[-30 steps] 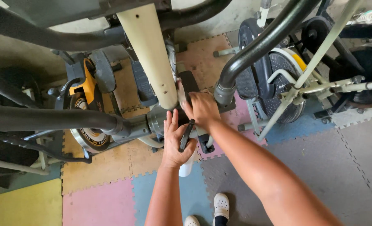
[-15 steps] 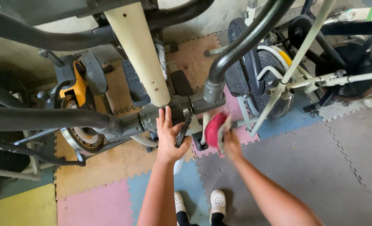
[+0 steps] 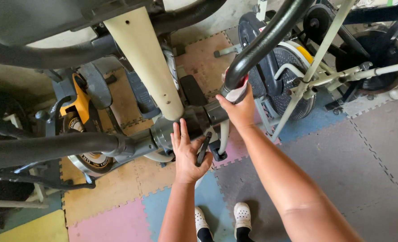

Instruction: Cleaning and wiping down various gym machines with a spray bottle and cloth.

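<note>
The fingers of the left hand (image 3: 188, 154) are spread wide and laid flat against the grey metal hub (image 3: 172, 130) of an exercise machine. They close on nothing, though a narrow dark bar (image 3: 203, 149) shows between thumb and palm; whether it is gripped or merely lies there cannot be told. The fingers of the right hand (image 3: 240, 110) are curled shut around a red and white cloth (image 3: 237, 89), pressing it to the lower end of a black curved tube (image 3: 264, 42).

The cloth sits at the joint where that tube meets the short grey axle (image 3: 214, 112) running out of the hub. From the right fingers the tube's long axis rises away to the far right; the axle runs down to the near left, toward the left hand. The right hand is on the joint itself, the left hand a short way off, near and to the left, so the right hand is the nearer to the cloth and the tube.

Further out, a cream-coloured post (image 3: 147, 62) slants from the far left down to the hub. A black padded bar (image 3: 51, 148) extends left from it. A yellow and grey housing (image 3: 80, 101) stands behind. A second exercise bike with a black flywheel (image 3: 284, 76) stands to the far right. Coloured foam floor mats (image 3: 118, 224) lie underneath, and the person's white shoes (image 3: 243, 215) show at the near edge.
</note>
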